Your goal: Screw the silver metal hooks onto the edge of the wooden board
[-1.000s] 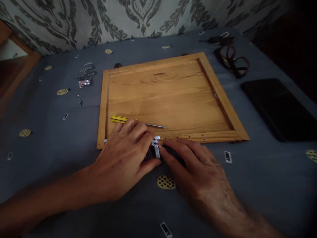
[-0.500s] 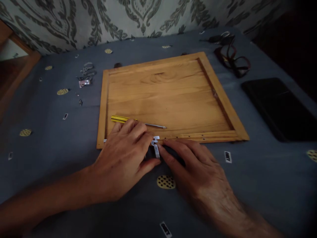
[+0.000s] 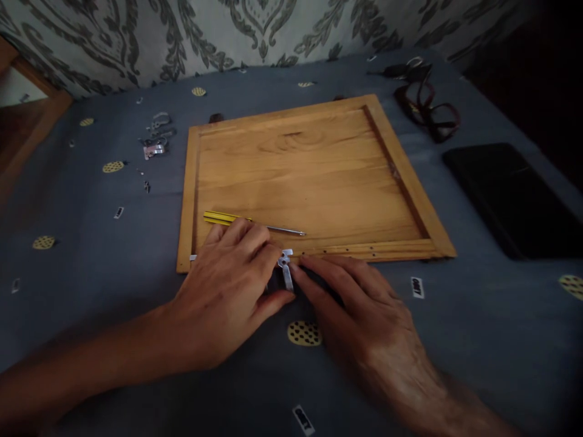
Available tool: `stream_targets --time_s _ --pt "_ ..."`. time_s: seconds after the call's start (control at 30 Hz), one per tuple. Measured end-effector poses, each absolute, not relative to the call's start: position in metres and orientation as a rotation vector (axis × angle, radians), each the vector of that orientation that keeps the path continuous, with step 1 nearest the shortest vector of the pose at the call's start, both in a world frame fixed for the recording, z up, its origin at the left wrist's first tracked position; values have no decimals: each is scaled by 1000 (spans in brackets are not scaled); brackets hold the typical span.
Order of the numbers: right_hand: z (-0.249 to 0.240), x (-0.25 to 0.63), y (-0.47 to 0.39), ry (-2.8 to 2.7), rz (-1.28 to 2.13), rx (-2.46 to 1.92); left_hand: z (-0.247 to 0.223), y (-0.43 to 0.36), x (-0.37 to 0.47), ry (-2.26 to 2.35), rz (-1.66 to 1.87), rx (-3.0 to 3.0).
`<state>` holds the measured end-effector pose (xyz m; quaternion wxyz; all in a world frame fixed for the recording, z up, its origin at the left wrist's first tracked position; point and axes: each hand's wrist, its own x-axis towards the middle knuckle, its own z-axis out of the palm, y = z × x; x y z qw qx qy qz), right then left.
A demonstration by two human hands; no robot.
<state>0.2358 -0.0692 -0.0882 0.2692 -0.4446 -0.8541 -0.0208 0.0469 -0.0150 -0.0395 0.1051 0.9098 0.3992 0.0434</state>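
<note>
Currently: left hand (image 3: 228, 288) pinching bracket (image 3: 286, 274) at wooden panel (image 3: 296, 176) near edge | right hand (image 3: 371, 309) alongside, grip unclear | cloth (image 3: 86, 285) spreads left

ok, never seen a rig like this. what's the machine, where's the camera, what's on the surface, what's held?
No machine: these are a person's bare hands, left and right, seen by one head-worn camera looking forward and down.

On the blue printed cloth lies a framed wooden panel, with a yellow-handled screwdriver on it. Loose metal parts lie to the left; glasses and a flat dark object lie to the right.

Both hands' fingers are at a small silver bracket on the panel's near edge; how firmly they grip it I can't tell.
</note>
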Motion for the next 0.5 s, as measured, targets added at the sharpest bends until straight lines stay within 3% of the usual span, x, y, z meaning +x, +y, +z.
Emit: stream_targets --time_s 0.5 --pt "-86 238 -69 -2264 73 -1204 -40 -14 46 1140 144 2710"
